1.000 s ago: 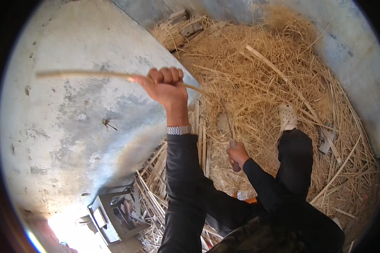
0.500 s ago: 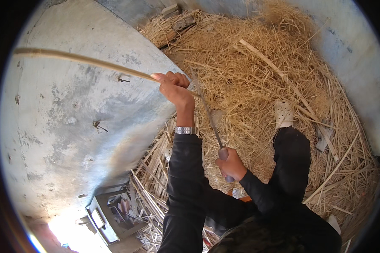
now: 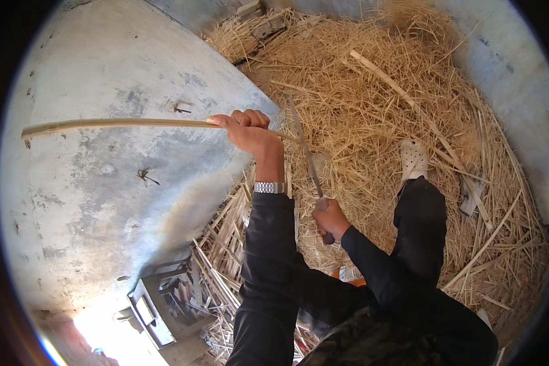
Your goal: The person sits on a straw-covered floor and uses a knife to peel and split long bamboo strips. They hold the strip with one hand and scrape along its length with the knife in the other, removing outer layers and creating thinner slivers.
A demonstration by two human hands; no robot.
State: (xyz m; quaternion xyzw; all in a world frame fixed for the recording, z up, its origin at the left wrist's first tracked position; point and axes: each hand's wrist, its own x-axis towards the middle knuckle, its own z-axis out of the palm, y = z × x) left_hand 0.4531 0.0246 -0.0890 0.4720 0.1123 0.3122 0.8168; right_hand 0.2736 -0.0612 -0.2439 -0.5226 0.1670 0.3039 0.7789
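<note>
Left hand (image 3: 253, 135): fingers curled tightly around a long pale strip (image 3: 122, 123), thumb laid along it toward the left. The strip extends left in front of the stained wall (image 3: 91, 201), its left end hooking slightly nearer; its right end passes over the straw (image 3: 360, 110).

Right hand (image 3: 331, 219): fingers wrapped around the handle of a long knife (image 3: 312, 168), held on the near side of the strip, with the blade pointing far and slightly left.

Change noted: half a second ago the strip's left end stands farther off and the strip slants; now that end is nearer and the strip lies almost level. The right hand is slightly farther away, and the blade still crosses the strip's line to the right of the left hand.

Assessment: the strip appears re-angled against the blade, with the hold maintained, so cutting or shaving of its right part seems in progress. Actual contact at the crossing cannot be confirmed.
</note>
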